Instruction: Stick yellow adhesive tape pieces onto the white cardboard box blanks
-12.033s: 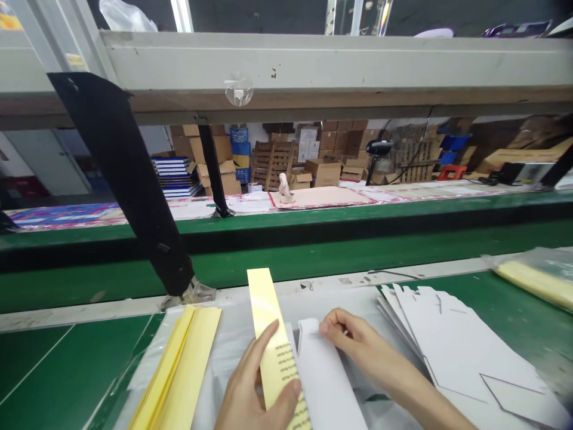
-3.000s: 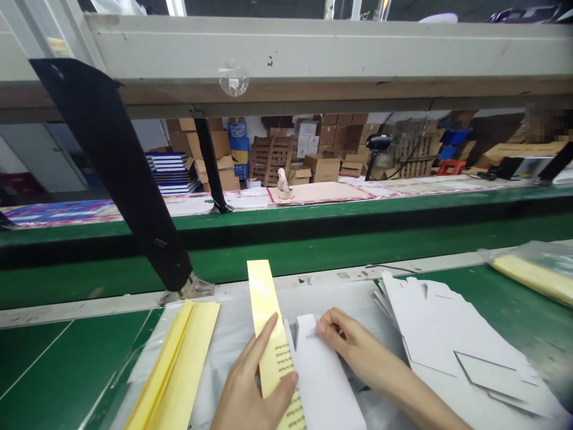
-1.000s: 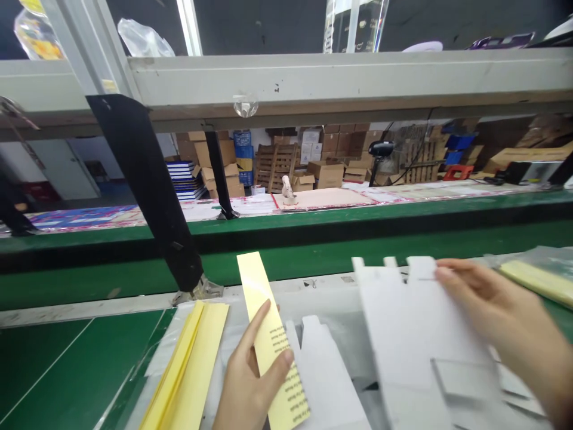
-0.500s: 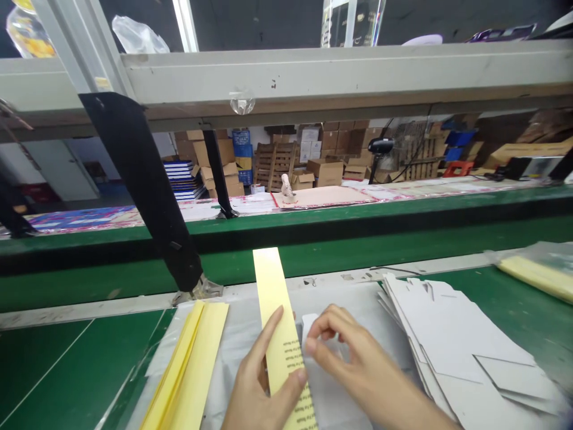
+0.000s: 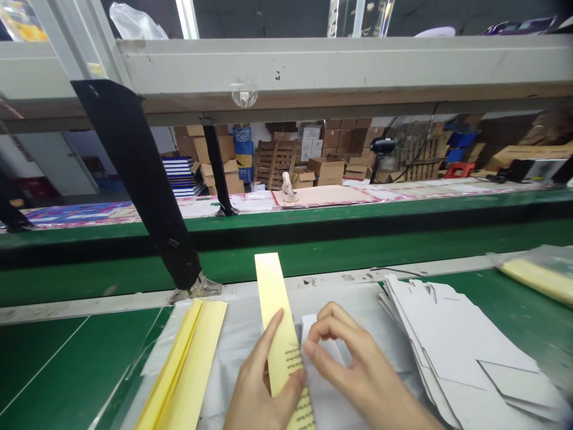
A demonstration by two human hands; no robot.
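The left hand (image 5: pixel 264 388) is grasping a yellow printed strip (image 5: pixel 280 316), the right hand (image 5: pixel 353 370) is pinching a white card (image 5: pixel 319 352), and a stack of white die-cut cards (image 5: pixel 465 352) is lying at three o'clock.

Print (image 5: pixel 294 361) on yellow strip (image 5: pixel 271 292) unreadable; lower end cut off by frame.

yellow paper strip (image 5: pixel 271 298): glossy | white card blanks (image 5: pixel 465 346): matt | green belt (image 5: pixel 58 370): smooth

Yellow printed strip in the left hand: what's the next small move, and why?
Probably ease the yellow printed strip against the white card, since the left hand holds it upright beside the card, whose top the right hand is pinching.
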